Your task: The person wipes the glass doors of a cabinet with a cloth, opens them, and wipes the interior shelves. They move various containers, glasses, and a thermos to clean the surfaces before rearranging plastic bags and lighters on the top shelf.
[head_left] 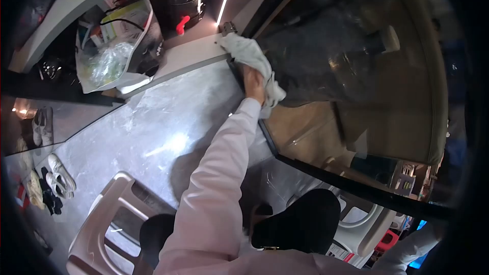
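My left hand, at the end of a light pinkish sleeve, is closed on a whitish cloth. The cloth is bunched over my fingers and hangs down past the wrist. It lies against the dark-framed edge of a glass door, near a small metal hinge. Through the glass, reflections and brown surfaces show. At the dark lower right edge is my right hand, close to the end of the door's black frame; its fingers are too dim to make out.
A plastic stool stands at the lower left, and another pale stool is beside my knee. A full bag and a dark container with a red tap occupy the shelf. Shoes lie on the grey floor.
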Action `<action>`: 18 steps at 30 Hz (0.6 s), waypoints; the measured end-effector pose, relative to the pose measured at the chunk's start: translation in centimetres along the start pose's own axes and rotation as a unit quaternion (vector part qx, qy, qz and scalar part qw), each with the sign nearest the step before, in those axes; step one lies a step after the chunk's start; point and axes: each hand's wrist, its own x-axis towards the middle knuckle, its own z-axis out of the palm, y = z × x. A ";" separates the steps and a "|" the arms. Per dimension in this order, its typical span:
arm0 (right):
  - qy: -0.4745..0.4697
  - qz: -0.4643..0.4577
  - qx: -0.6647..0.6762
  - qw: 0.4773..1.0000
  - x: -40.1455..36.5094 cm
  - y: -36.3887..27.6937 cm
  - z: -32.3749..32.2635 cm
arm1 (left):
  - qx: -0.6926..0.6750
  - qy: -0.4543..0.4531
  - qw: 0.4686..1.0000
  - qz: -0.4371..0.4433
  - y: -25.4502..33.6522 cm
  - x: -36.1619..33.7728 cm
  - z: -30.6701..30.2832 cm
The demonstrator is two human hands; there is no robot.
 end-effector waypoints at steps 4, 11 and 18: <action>0.039 -0.054 -0.056 0.996 -0.2 0.3 -0.7 | -0.459 0.125 0.818 -0.324 -4.4 -3.8 0.2; -0.035 0.035 -0.004 0.999 0.4 -0.1 -5.4 | -0.398 0.099 0.768 -0.491 12.9 -16.9 2.4; -0.190 0.261 0.236 0.917 1.0 2.4 -9.6 | -0.158 -0.093 0.937 -0.298 38.5 -10.4 4.3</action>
